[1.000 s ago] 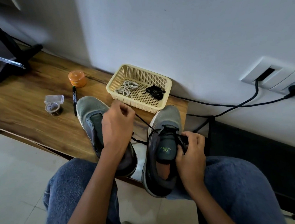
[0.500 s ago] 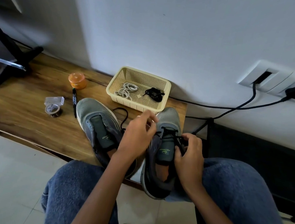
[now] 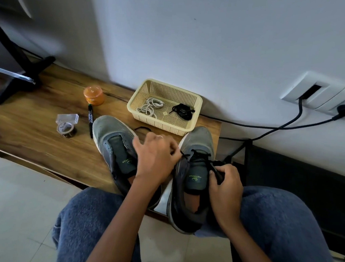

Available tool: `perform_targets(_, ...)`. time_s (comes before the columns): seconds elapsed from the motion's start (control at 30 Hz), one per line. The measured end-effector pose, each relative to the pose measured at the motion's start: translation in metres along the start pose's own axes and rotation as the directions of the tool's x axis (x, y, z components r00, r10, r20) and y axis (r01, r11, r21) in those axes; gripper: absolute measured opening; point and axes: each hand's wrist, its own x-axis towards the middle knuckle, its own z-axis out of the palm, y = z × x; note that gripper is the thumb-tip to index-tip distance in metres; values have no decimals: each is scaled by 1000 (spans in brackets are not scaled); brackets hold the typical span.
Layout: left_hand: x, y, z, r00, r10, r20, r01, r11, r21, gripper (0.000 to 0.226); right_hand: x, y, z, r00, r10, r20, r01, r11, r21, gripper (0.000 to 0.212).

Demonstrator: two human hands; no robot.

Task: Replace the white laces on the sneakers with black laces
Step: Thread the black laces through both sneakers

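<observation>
The left hand (image 3: 155,156) is pinching one end of the black lace (image 3: 201,153) beside the lower eyelets of the right shoe (image 3: 193,173), fingers curled round it. The right hand (image 3: 225,182) is gripping the other end against the shoe's outer side, thumb pressing on the tongue. The hands are working apart, one on each flank of the shoe, which is resting with its heel over the bench (image 3: 33,136) edge against the person's knee.

To do this crossing well, I judge the left hand should be feeding the tip cleanly through the next eyelet while the right is keeping its end taut, so the two lengths are staying even and flat.

The left shoe (image 3: 113,142) is lying unlaced, just beside. In the basket (image 3: 198,101) behind, the white laces (image 3: 150,107) are sitting coiled next to a spare black lace (image 3: 182,111). A marker (image 3: 90,118), orange jar (image 3: 94,95) and tape (image 3: 66,127) are lying further left.

Compared with a second ago, the left hand is now sitting close to the right shoe, having come across from above the left one, where it was drawing the lace out tight; slack lace is now looping on the bench beyond its knuckles.
</observation>
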Motion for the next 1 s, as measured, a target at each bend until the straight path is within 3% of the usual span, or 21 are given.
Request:
perform_targets(0.13,7,-14,-16,905,-269,-329,242,963,-122,14,0,2,0,1000,11,-17,-11,1000,6,8)
perform_targets(0.37,12,-18,-26,686,-423,-592,306,906,-292,26,0,1,1,999,26,-20,-26,1000,9,9)
perform_targets(0.57,18,-21,-35,399,-687,-608,202,712,-672,26,0,1,0,999,34,-18,-34,999,0,9)
perform_targets(0.77,21,-34,-38,201,-803,-561,28,577,-816,31,0,-2,1,1000,26,-16,-26,1000,-2,8)
perform_targets(0.87,24,-38,-37,183,-872,-453,42,468,-883,20,0,-3,0,999,39,-13,-39,999,-3,8)
perform_targets(0.93,22,-31,-38,236,-872,-430,69,456,-887,21,1,-4,-1,998,60,12,-59,998,-27,11)
perform_targets(1.0,18,-21,-39,339,-823,-456,123,520,-845,30,1,-8,-4,995,85,46,-84,996,-29,18)
